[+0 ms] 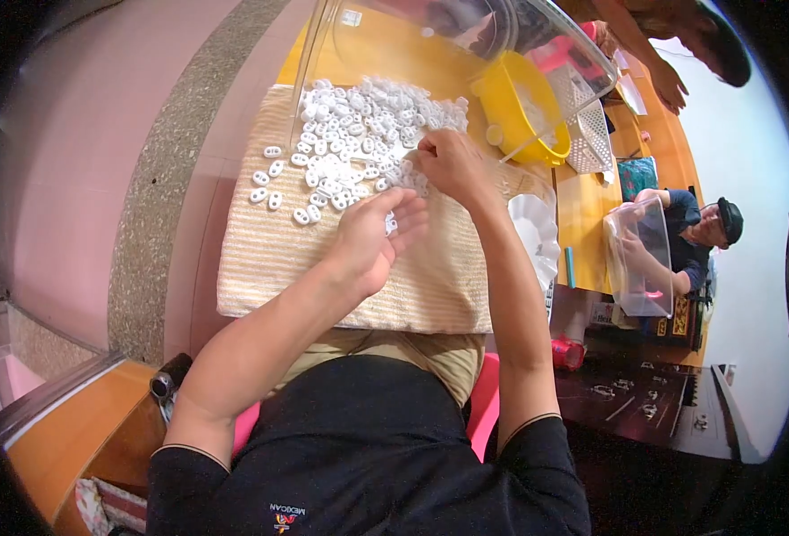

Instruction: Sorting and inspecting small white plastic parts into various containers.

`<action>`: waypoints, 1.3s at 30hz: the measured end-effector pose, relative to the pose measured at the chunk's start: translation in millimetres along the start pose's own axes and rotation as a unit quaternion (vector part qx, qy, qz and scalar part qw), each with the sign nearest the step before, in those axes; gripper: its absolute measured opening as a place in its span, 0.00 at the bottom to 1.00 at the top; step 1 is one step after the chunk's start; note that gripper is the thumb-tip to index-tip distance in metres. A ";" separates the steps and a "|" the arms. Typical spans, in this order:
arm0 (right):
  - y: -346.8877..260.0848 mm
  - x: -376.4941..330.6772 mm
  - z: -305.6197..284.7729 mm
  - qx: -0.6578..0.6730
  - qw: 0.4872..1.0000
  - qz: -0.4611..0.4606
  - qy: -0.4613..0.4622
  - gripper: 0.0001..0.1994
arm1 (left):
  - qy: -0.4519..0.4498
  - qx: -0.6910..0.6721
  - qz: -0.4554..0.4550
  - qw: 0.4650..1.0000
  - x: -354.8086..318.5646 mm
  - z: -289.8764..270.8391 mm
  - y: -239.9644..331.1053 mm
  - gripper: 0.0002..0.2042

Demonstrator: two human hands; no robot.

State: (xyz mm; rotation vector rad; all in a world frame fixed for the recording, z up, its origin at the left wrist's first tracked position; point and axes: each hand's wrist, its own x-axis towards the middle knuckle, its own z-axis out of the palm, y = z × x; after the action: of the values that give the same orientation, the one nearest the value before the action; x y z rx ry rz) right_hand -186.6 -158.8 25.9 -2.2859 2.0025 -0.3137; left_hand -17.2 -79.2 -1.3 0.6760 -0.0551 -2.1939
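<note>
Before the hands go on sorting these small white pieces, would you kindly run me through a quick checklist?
1. Pile of white pieces within reach on the striped towel: ok.
2. Left hand open, palm up, near the pile: ok.
3. Right hand on the pile's edge; whether it pinches a piece: cannot tell.
4. Loose pieces at left lie on the towel, not past its edge: ok.
5. Yellow bowl upright beside the pile: ok.

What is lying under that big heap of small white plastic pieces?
The heap of small white plastic pieces lies on a beige striped woven cloth. What is under the cloth is covered and cannot be seen.
</note>
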 end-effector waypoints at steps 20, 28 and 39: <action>-9.7 6.5 16.1 -0.059 0.995 -0.065 0.055 0.08 | -0.009 0.010 0.014 1.000 -0.7 -1.2 1.3 0.11; -5.5 -22.5 -29.7 0.263 0.964 0.033 0.017 0.11 | -0.012 0.007 0.019 1.000 0.1 -1.1 4.0 0.11; -0.1 -45.3 -34.3 0.390 0.916 0.087 -0.043 0.12 | -0.005 0.016 0.022 1.000 2.7 -1.0 -0.1 0.10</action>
State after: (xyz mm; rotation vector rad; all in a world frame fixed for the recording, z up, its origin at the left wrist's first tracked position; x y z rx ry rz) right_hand -199.2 -111.6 55.0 -1.5797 1.5987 -0.8045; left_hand -18.2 -80.9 -3.4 0.6758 -0.1095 -2.1584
